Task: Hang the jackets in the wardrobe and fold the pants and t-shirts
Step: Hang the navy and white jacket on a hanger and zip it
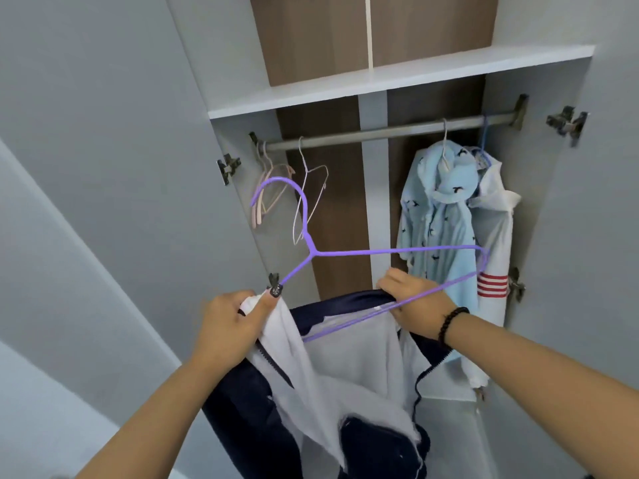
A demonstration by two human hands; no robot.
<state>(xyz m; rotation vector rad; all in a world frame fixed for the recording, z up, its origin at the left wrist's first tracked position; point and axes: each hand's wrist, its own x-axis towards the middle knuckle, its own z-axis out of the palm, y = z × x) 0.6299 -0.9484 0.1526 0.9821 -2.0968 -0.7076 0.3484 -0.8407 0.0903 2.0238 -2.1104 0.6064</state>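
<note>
Threading purple hanger (363, 252) into navy jacket (345, 357), held in front of wardrobe. Left hand (228, 323) pinches white lining at 9 o'clock; right hand (411, 299) grips collar plus hanger bar at 3. Seat both shoulders, then hook rail (380, 131) at 12.

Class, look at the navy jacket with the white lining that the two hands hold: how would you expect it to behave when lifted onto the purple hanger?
The navy jacket is probably floppy: it sags in folds below the left hand and right hand. Its fleecy white lining may cling to the thin purple hanger rather than slip. It likely won't hold its shape unsupported.
</note>
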